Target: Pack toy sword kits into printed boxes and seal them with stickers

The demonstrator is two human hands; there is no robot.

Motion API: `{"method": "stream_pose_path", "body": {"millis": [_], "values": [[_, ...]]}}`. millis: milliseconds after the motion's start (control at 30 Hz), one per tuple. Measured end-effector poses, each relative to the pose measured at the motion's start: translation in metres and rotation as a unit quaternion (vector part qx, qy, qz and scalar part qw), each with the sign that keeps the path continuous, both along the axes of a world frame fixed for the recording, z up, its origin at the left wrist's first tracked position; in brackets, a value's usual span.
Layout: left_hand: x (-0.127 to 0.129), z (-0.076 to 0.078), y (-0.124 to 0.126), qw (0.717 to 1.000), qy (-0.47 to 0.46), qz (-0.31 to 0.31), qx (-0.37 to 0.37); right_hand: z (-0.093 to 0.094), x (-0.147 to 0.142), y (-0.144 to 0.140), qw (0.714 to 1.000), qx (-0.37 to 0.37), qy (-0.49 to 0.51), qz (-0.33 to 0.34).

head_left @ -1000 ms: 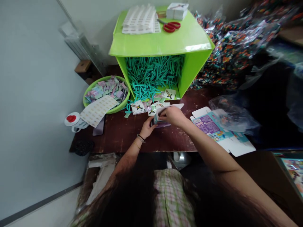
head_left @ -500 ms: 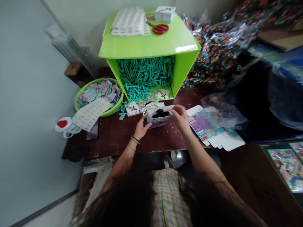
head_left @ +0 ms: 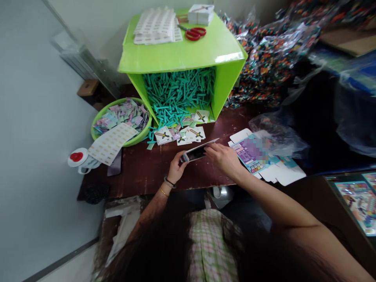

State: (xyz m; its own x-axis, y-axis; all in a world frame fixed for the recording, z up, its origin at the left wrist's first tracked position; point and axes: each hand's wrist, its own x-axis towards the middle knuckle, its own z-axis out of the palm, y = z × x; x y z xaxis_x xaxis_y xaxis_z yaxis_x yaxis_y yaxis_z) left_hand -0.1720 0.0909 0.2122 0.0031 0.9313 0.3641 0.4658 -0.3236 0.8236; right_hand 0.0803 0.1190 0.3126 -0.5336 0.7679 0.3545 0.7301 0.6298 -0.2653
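Holding one small box (head_left: pixel 196 152), seemingly open: two hands (head_left: pixel 202 162).

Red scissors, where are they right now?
Head view, top centre: the red scissors lie on the lime-green box, between the white sheet stack to their left and the white card stack behind them.
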Motion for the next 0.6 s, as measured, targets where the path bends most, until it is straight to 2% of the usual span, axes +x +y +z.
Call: {"method": "stream_pose_path", "body": {"millis": [133,233,367,433,600], "values": [[-0.001,-0.001,0.001,1.0,-0.003,-0.008,0.002,-0.005,0.004,0.003,0.996,-0.029,0.078,-0.014],[-0.003,-0.003,0.004,1.0,0.003,-0.007,-0.007,-0.01,0.001,0.01,0.995,-0.052,0.064,-0.056],[-0.004,-0.006,0.008,1.0,0.001,0.013,-0.018,-0.007,-0.006,0.013,0.995,-0.015,0.071,-0.073],[-0.004,-0.009,0.009,1.0,-0.003,0.014,-0.022,-0.003,-0.007,0.014,0.997,-0.01,0.054,-0.052],[-0.006,-0.014,0.013,0.999,-0.032,0.01,-0.039,0.011,-0.004,0.029,0.995,-0.069,-0.061,-0.034]]}}
